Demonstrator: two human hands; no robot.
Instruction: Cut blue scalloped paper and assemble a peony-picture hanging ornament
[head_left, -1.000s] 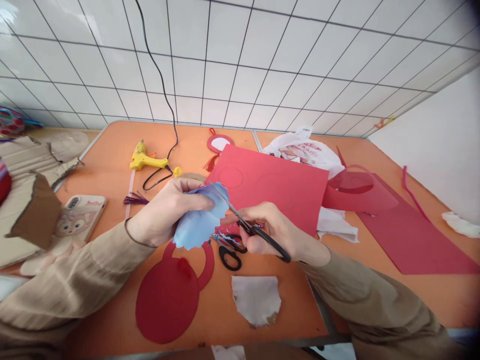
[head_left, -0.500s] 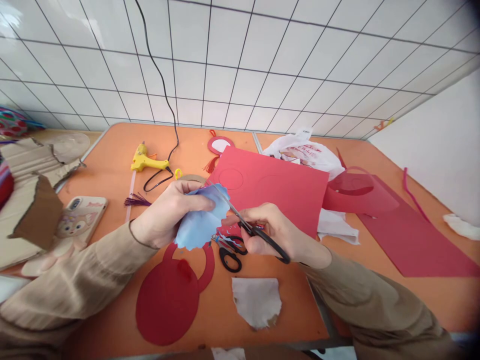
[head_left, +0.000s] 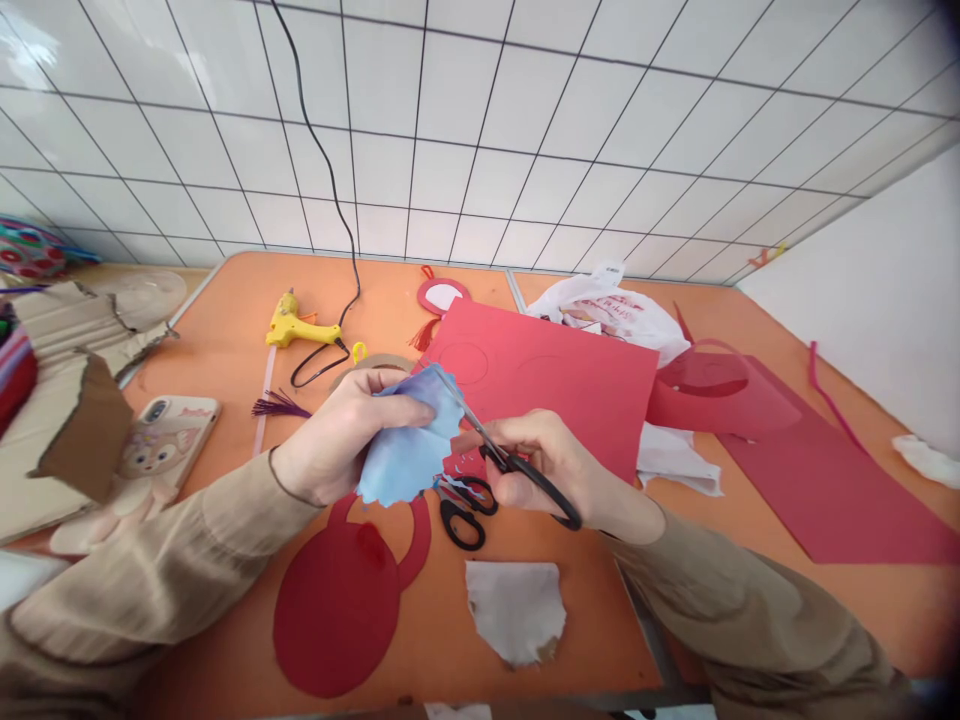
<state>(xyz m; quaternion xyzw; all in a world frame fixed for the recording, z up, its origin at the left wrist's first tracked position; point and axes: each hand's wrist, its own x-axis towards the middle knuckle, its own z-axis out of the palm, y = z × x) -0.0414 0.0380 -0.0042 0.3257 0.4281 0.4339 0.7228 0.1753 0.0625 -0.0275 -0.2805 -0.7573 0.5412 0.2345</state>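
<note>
My left hand [head_left: 341, 430] pinches a light blue piece with a scalloped edge [head_left: 409, 450] between thumb and fingers. My right hand [head_left: 551, 465] is closed round the black handles of scissors [head_left: 536, 485], whose blades lie along the blue piece's upper right edge. Beneath the hands, a second pair of black-handled scissors [head_left: 463, 525] rests on the orange table among small blue scraps. Below my left hand lie a red disc [head_left: 337, 610] and a red ring [head_left: 418, 545], partly overlapped. A large red sheet [head_left: 555, 380] with drawn circles is behind my right hand.
A yellow glue gun [head_left: 300, 325] with a black cord lies at the back left. Cardboard [head_left: 82, 430] and a phone [head_left: 171, 440] are at the left. Behind the red sheet sits a white plastic bag [head_left: 622, 310]. A whitish fabric scrap [head_left: 517, 610] lies near the front edge.
The blue piece has shifted slightly right and turned a little in my left hand. The scissors in my right hand stay at its edge. The whole view has moved slightly.
</note>
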